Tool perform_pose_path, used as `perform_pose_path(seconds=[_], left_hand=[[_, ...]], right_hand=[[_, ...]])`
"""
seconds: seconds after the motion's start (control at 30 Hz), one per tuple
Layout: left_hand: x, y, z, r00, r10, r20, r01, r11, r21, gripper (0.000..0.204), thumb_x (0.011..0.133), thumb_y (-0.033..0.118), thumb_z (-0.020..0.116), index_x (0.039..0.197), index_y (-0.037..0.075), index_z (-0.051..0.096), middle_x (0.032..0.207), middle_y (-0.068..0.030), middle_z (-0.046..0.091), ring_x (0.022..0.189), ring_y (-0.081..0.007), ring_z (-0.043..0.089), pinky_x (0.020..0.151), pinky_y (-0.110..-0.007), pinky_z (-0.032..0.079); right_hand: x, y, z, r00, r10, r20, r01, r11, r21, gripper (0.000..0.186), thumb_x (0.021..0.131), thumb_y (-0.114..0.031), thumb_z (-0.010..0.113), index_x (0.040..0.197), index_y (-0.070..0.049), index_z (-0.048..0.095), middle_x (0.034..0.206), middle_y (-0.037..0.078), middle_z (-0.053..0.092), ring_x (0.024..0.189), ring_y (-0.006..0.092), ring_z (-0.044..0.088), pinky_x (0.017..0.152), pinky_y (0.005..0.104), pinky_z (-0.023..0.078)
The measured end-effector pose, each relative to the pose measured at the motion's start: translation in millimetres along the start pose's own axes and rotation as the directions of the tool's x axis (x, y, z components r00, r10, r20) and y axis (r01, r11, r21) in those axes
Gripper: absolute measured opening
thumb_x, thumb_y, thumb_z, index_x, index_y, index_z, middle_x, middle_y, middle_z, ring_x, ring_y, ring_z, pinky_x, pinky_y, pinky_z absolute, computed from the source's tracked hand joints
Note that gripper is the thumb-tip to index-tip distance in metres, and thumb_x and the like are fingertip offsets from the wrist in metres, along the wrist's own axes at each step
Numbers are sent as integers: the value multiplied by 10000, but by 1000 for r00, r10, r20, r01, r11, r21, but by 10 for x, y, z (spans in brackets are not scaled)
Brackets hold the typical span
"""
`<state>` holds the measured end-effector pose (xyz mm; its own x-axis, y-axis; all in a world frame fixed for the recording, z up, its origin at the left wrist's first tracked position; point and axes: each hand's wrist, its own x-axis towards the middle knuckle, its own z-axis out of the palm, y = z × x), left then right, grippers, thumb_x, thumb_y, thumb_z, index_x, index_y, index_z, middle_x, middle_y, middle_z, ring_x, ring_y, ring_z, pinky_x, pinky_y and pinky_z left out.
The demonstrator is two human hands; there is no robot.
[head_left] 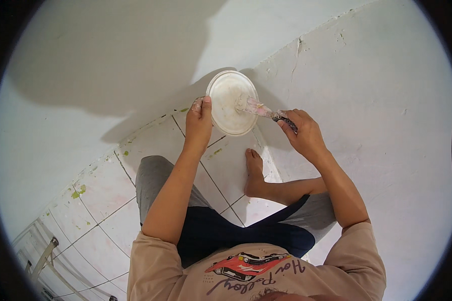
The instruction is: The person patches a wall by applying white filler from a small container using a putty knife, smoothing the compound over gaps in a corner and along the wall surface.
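My left hand [200, 119] grips the left rim of a round white plastic lid [226, 118], its thumb on the upper face and the other fingers out of sight beneath. Whitish paste [238, 103] lies smeared near the lid's middle. In my right hand [302, 131] is a putty knife [266, 111], held by its dark, speckled handle. Its paste-covered blade points left and rests on or just over the paste; I cannot tell which. White residue marks the fingers of my left hand.
Two white walls meet in a corner just past the lid, the right wall [366, 100] having a crack and chipped spots. White floor tiles [120, 223] carry green-yellow flecks. My bare foot [254, 170] stands near the corner. Metal legs of some stand [47, 253] are at lower left.
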<state>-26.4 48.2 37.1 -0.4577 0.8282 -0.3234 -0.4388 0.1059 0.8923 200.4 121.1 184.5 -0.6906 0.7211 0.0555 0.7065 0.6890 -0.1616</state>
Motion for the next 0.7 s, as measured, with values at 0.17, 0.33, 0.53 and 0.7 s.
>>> perform_pose_path(seconds=[0.17,0.33,0.53,0.7], left_hand=[[-7,23,45,999,-35,41,37,998,-60,399,1061,369,471,1097,4,627,880,-31,629,761,-79,536,680,-255,463],[-22,45,46,987,-134,85,147,976,-163,395,1051,393,483,1209,50,599,1083,-54,671,943,-125,648,811,-323,533],[-10,-1,104,991,-126,55,132,982,-135,414,1062,368,465,1209,-3,572,1081,-86,670,932,-131,651,793,-311,543],[-9,58,100,988,-143,60,151,974,-171,417,1061,368,466,1216,-4,571,1115,-94,668,965,-144,654,817,-322,545]], right_hand=[[-24,54,2,1000,-17,-12,17,1000,-8,224,908,-157,693,1080,-15,670,827,117,621,737,297,587,653,414,485],[-30,56,-3,1000,20,17,-20,999,-28,240,907,-186,684,1085,-25,671,913,130,660,856,320,618,725,427,504],[-18,94,-100,954,298,16,-288,904,317,249,949,-212,662,1123,-33,657,854,136,664,721,238,605,681,336,495],[74,335,-410,914,403,-51,-374,884,280,285,933,-249,681,1120,-35,657,778,117,642,693,191,560,681,319,482]])
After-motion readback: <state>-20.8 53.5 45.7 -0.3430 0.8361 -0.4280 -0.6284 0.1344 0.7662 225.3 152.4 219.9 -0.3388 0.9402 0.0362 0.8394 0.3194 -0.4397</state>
